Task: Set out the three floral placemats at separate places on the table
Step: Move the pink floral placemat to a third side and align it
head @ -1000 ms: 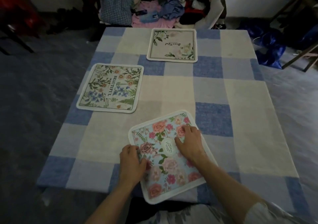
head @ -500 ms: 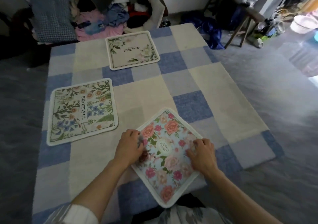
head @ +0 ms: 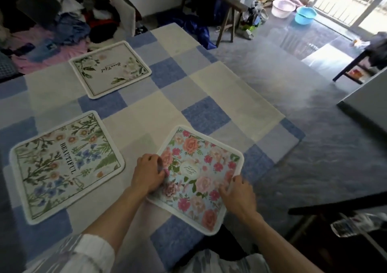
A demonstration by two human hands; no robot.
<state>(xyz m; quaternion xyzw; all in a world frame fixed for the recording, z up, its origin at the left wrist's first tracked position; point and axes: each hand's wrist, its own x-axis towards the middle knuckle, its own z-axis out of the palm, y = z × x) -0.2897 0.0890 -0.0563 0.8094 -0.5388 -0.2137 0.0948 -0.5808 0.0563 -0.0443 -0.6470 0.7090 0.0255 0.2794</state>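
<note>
Squaring the pink rose placemat [head: 196, 174] is the step in hand, since it lies at the near side of the table [head: 146, 113], turned cornerwise to the checked cloth, with its nearest corner seeming to hang just past the table's edge. The left hand [head: 146, 172] has its fingers curled on the mat's left edge and the right hand [head: 238, 195] pinches the right edge, which looks slightly raised there; both hands hold the mat, neither is spread flat. The other 2 mats already lie flat and apart: the one printed BEAUTIFUL [head: 67, 165] sits at the left side, near the pink mat but not touching it, and the pale green-leaf placemat [head: 110, 69] sits well away at the far end. To do this well, I judge that the 2 hands should turn the mat together, 1 drawing back as the other pushes, until its sides run along the cloth's checks. Sliding it a little away from the body would bring the hanging corner fully onto the table. A soft mat can buckle if only 1 edge is pulled, so a flat press after release should settle it, leaving a clear gap beside the BEAUTIFUL mat.
</note>
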